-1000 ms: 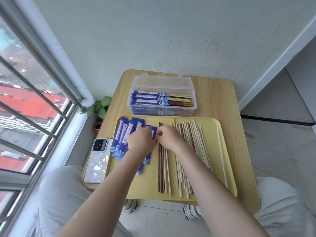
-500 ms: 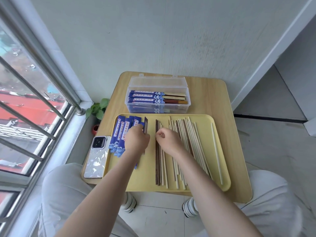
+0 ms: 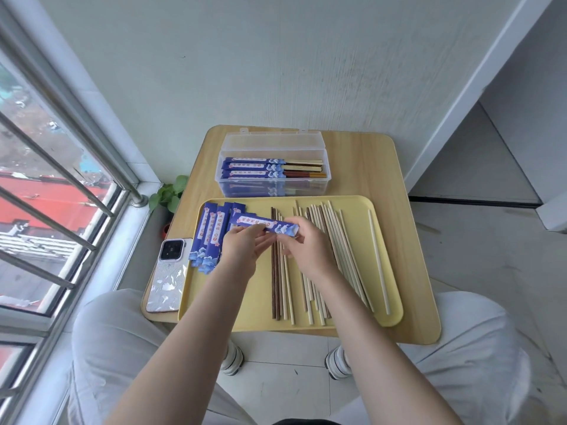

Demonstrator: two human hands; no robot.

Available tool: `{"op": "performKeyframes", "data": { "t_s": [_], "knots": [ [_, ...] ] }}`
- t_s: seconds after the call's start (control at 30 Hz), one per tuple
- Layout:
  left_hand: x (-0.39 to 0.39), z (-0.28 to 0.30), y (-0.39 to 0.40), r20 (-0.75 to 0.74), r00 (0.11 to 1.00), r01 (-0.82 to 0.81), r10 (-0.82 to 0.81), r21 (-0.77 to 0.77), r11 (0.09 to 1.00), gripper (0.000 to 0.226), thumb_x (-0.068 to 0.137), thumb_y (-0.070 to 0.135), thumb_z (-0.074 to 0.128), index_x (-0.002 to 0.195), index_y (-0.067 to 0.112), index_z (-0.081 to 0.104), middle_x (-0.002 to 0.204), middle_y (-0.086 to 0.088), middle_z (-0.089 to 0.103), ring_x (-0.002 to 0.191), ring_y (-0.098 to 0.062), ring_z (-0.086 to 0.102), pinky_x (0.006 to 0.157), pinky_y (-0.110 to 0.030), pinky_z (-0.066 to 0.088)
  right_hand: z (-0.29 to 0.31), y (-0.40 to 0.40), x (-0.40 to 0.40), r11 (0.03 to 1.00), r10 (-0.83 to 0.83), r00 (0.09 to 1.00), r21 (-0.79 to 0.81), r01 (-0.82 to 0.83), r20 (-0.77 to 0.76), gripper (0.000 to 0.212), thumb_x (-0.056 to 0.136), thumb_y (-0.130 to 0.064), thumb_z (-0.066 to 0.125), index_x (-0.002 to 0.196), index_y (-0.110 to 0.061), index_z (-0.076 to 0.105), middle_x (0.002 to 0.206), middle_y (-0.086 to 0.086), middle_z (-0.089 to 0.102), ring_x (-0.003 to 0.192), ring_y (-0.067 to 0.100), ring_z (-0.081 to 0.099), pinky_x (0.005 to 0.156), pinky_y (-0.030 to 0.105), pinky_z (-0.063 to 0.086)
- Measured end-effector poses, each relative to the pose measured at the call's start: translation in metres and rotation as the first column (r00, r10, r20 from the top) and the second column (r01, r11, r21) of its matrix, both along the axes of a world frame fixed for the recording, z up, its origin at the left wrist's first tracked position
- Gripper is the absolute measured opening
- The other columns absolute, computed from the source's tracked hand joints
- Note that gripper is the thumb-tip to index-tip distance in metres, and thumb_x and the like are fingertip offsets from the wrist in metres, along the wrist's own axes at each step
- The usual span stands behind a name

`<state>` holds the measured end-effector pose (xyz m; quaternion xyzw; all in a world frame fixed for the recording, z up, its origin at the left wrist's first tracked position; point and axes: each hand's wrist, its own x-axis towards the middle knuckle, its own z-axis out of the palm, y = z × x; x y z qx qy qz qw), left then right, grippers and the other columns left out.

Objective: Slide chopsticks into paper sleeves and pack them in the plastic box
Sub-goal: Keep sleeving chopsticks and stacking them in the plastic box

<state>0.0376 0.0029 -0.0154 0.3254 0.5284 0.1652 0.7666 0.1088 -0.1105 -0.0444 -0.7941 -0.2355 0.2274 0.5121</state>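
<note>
A blue paper sleeve is held crosswise above the yellow tray. My left hand pinches its left part and my right hand holds its right end. Several more blue sleeves lie fanned on the tray's left side. Dark brown chopsticks and many pale chopsticks lie lengthwise on the tray; one pale chopstick lies apart at the right. The clear plastic box stands open behind the tray with sleeved chopsticks inside.
A phone in a patterned case lies left of the tray on the small wooden table. A small potted plant sits by the window bars at the left. The wall is close behind the table. My knees flank the table's front.
My left hand has lifted one sleeve off the pile and turned it crosswise. My right hand left the chopsticks and took the sleeve's right end.
</note>
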Motion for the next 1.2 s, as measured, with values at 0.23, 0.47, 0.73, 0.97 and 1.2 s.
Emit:
{"op": "performKeyframes", "data": {
  "t_s": [0.23, 0.47, 0.73, 0.97, 1.2],
  "knots": [
    [-0.004, -0.013, -0.013, -0.578, 0.813, 0.555, -0.074, 0.731, 0.397, 0.029, 0.087, 0.022, 0.068, 0.113, 0.017, 0.057, 0.111, 0.003, 0.057, 0.103, -0.019, 0.055, 0.087, -0.037, 0.043, 0.002, -0.017, 0.021, 0.998, 0.001, 1.000, -0.066, -0.001, -0.006, 0.019, 0.094, -0.014, 0.066, 0.112, -0.022, 0.064, 0.095, -0.003, 0.072, 0.065, 0.011, 0.069, 0.062, 0.030, 0.055],
    [0.018, -0.004, -0.025, -0.723, 0.572, 0.736, -0.386, 0.661, -0.148, 0.019, 0.099, 0.024, 0.058, 0.112, 0.018, 0.071, 0.103, 0.001, 0.072, 0.095, -0.019, 0.064, 0.086, -0.039, 0.053, 0.006, -0.033, 0.039, 0.996, 0.066, 0.985, -0.048, -0.074, -0.159, 0.003, 0.097, -0.020, 0.064, 0.099, -0.022, 0.066, 0.085, 0.001, 0.074, 0.062, 0.014, 0.068, 0.063, 0.028, 0.048],
    [0.016, -0.018, -0.026, -0.559, 0.672, 0.732, -0.485, 0.598, 0.325, 0.015, 0.103, 0.018, 0.049, 0.102, 0.011, 0.062, 0.086, -0.006, 0.067, 0.073, -0.022, 0.064, 0.070, -0.040, 0.057, 0.007, -0.055, 0.049, 0.813, -0.287, 0.882, -0.392, 0.430, 0.373, 0.024, 0.102, -0.021, 0.047, 0.117, -0.007, 0.059, 0.112, 0.010, 0.064, 0.095, 0.026, 0.062, 0.069, 0.033, 0.048],
    [0.012, -0.033, -0.035, -0.492, 0.618, 0.786, -0.613, 0.385, 0.483, 0.013, 0.098, 0.027, 0.059, 0.099, 0.015, 0.053, 0.086, -0.010, 0.060, 0.069, -0.020, 0.060, 0.065, -0.034, 0.057, -0.008, -0.065, 0.053, 0.543, -0.143, 0.902, -0.729, 0.416, 0.408, 0.033, 0.097, -0.001, 0.049, 0.130, -0.001, 0.050, 0.134, 0.020, 0.049, 0.121, 0.030, 0.050, 0.087, 0.035, 0.052],
    [0.006, -0.045, -0.037, -0.647, 0.545, 0.838, -0.533, 0.399, 0.372, 0.016, 0.096, 0.029, 0.057, 0.104, 0.016, 0.053, 0.092, -0.010, 0.063, 0.081, -0.027, 0.067, 0.080, -0.046, 0.061, -0.009, -0.061, 0.054, 0.691, -0.218, 0.936, -0.634, 0.348, 0.277, 0.021, 0.094, 0.003, 0.052, 0.114, -0.001, 0.056, 0.113, 0.017, 0.064, 0.102, 0.034, 0.063, 0.070, 0.035, 0.050]
  ]
}}
